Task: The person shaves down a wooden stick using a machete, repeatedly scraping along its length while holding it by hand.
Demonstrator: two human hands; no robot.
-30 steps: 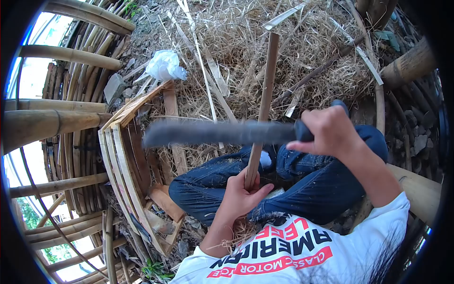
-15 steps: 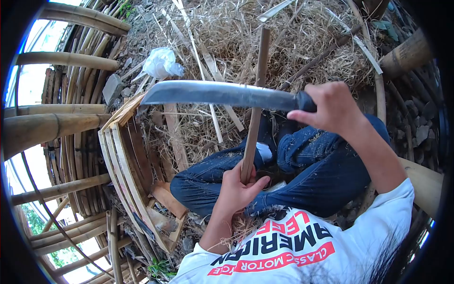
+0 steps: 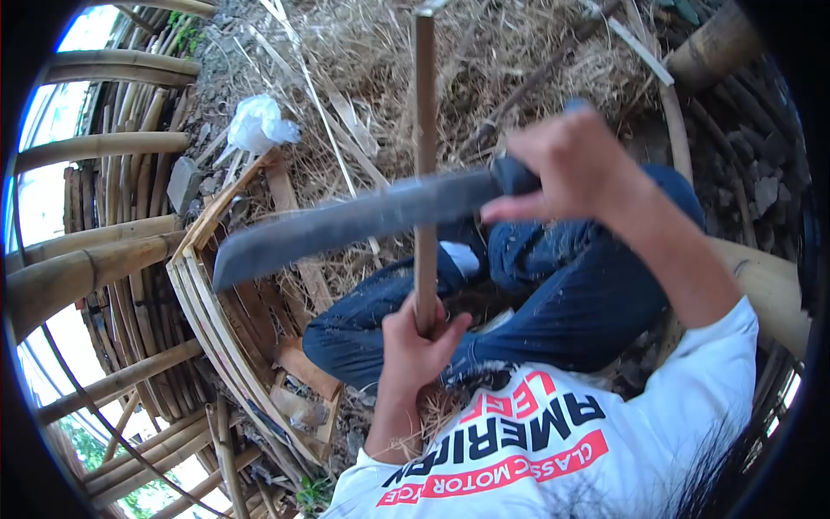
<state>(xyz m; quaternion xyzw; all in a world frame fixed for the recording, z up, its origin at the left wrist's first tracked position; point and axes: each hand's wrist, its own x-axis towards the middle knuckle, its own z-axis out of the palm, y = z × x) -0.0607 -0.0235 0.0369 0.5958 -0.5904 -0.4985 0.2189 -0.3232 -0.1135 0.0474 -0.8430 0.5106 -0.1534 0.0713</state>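
Observation:
My right hand [image 3: 571,164] is closed round the dark handle of a machete [image 3: 346,212], whose long blade points left and slightly down, blurred by motion. The blade passes across a narrow bamboo strip [image 3: 424,112] in this view. In my left hand [image 3: 419,342] the strip's lower end is gripped, with the fingers wrapped round it and the thumb stretched to the right. The strip stands lengthwise away from me, above my crossed legs in blue jeans [image 3: 562,303]. Fine shavings lie on the jeans.
To the left, a wooden crate-like frame [image 3: 212,320] stands beside a bamboo fence [image 3: 104,251]. Beyond it are a white plastic bag [image 3: 259,125] and a grey stone block [image 3: 182,184]. Dry shavings [image 3: 346,43] and loose strips cover the ground ahead; a thick bamboo pole [image 3: 713,52] lies at the upper right.
The machete's tip has swung down and its blade now slants. The bamboo strip has turned more upright. The whole view has shifted a little.

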